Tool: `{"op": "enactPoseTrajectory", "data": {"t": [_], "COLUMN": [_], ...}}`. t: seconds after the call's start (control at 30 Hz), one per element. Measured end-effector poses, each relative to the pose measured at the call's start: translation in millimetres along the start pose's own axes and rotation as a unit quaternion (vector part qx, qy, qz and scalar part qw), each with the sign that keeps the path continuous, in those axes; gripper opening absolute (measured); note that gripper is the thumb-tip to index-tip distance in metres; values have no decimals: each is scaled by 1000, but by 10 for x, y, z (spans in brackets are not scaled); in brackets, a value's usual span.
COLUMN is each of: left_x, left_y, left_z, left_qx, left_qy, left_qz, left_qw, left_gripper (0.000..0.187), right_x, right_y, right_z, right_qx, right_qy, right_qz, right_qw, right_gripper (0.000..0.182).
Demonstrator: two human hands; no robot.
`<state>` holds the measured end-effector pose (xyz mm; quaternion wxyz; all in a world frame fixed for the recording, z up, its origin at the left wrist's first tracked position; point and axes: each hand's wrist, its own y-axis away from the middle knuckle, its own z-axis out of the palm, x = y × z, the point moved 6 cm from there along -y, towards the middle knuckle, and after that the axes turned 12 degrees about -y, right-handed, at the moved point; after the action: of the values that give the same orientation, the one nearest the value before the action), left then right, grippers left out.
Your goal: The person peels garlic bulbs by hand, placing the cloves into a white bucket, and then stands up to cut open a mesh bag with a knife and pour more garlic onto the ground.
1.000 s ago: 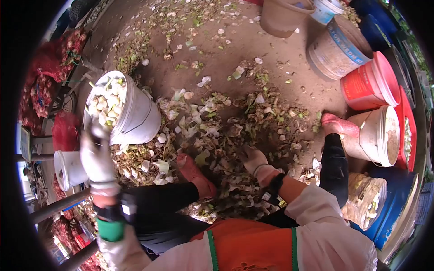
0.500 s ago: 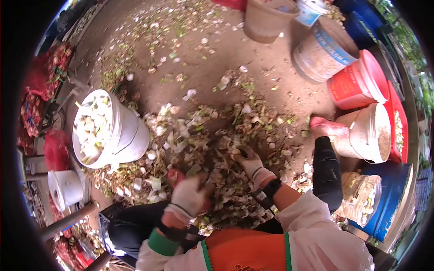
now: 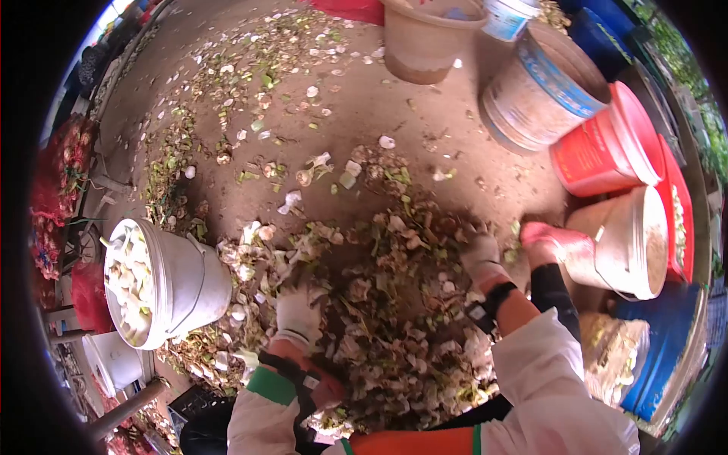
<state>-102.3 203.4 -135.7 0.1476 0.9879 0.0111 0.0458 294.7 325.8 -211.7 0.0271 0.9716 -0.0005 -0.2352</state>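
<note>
A heap of dry peelings and leaves (image 3: 379, 326) covers the ground before me. My left hand (image 3: 298, 315), in a whitish glove, reaches into the heap's left part, its fingers blurred and partly lost among the scraps. At the heap's right edge is my right hand (image 3: 479, 254), also gloved, with its fingertips smeared by motion. Whether either hand holds anything cannot be made out. A white bucket (image 3: 193, 280) filled with pale bulbs (image 3: 130, 284) stands tilted in view, left of my left hand.
At right stand a cream bucket (image 3: 618, 243), a red bucket (image 3: 599, 152), a large pail with a blue band (image 3: 531, 91) and a blue container (image 3: 663, 349). A brown tub (image 3: 425, 45) is at the top. My foot (image 3: 542, 239) rests near the cream bucket.
My hands have moved apart: the left one leftward, the right one rightward and slightly up. The view has shifted, with the white bucket now lower in it.
</note>
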Motion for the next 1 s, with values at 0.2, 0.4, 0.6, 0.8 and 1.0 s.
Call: {"op": "enactPoseTrajectory", "data": {"t": [0.2, 0.4, 0.6, 0.8, 1.0], "left_x": [-619, 567, 1182, 189, -590], "left_y": [-901, -1006, 202, -235, 27], "left_z": [446, 454, 1062, 299, 626], "left_qx": [-155, 52, -176, -17, 157], "left_qy": [39, -7, 10, 52, 53], "left_qz": [-164, 40, 247, -16, -210], "left_qw": [973, 998, 953, 998, 964], "left_gripper": [57, 57, 61, 50, 54], "right_x": [-359, -1215, -1160, -1147, -760], "right_y": [35, -101, -26, -127, -426], "right_z": [33, 191, 422, 573, 381], "right_qx": [-128, -210, -257, -319, -288], "right_qy": [-120, -148, -166, -147, -318], "right_qz": [44, 6, -42, 92, 203], "right_qw": [983, 966, 951, 932, 880], "right_gripper": [29, 33, 49, 56, 38]}}
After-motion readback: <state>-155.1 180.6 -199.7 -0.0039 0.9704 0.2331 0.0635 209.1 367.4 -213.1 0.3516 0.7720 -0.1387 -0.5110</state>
